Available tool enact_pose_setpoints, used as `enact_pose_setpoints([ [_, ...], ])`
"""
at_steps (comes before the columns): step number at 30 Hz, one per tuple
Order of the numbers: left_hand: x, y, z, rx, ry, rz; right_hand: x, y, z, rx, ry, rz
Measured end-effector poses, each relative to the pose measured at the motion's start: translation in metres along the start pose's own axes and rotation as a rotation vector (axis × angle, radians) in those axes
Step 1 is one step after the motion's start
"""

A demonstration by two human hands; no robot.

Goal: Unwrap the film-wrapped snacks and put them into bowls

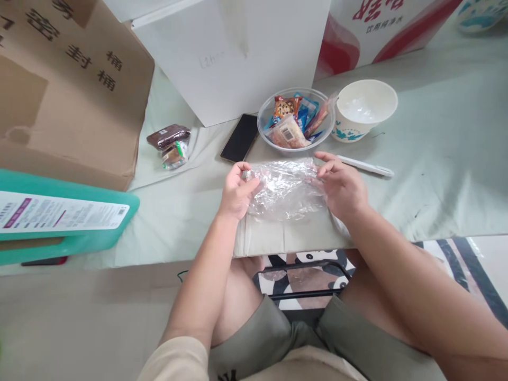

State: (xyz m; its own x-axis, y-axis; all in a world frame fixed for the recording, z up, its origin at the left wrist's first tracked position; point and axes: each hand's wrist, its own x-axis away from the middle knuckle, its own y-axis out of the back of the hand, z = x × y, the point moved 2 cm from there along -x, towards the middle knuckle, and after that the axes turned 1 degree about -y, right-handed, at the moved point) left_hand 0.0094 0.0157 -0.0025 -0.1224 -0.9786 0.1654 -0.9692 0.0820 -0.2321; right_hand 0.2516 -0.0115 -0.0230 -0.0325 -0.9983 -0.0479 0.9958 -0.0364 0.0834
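Observation:
A crumpled clear plastic bag (286, 190) is stretched between my two hands, just above the table's near edge. My left hand (238, 193) pinches its left side between thumb and fingers. On the opposite side, my right hand (342, 188) has its fingertips closed on the bag's edge. Directly beyond the bag stands a clear round plastic bowl (264, 135) with several wrapped snacks (291, 129) in it. A white, slim object (367, 166) lies beside my right hand, its near end hidden behind the fingers.
A patterned paper bucket (349, 129) stands right of the bowl. Left of it lie a dark phone (241, 138) and packaged snacks (169, 138). Cardboard (67, 121) and white boxes (238, 63) line the back. A green jug-like container (91, 193) occupies the left edge.

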Motion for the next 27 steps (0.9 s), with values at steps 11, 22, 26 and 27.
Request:
enact_pose_setpoints([
  [11, 0.006, -0.002, -0.005, 0.032, -0.008, 0.069, 0.001, -0.012, -0.009, 0.037, -0.029, 0.086],
  [22, 0.004, 0.001, -0.004, 0.075, 0.175, 0.09, 0.006, -0.022, 0.017, -0.345, -0.304, 0.122],
  [26, 0.005, -0.006, 0.001, 0.039, 0.315, 0.136, 0.004, -0.021, 0.018, -0.479, -0.383, 0.026],
  [27, 0.005, -0.008, 0.001, 0.024, 0.296, 0.108, 0.005, -0.022, 0.018, -0.489, -0.402, 0.033],
])
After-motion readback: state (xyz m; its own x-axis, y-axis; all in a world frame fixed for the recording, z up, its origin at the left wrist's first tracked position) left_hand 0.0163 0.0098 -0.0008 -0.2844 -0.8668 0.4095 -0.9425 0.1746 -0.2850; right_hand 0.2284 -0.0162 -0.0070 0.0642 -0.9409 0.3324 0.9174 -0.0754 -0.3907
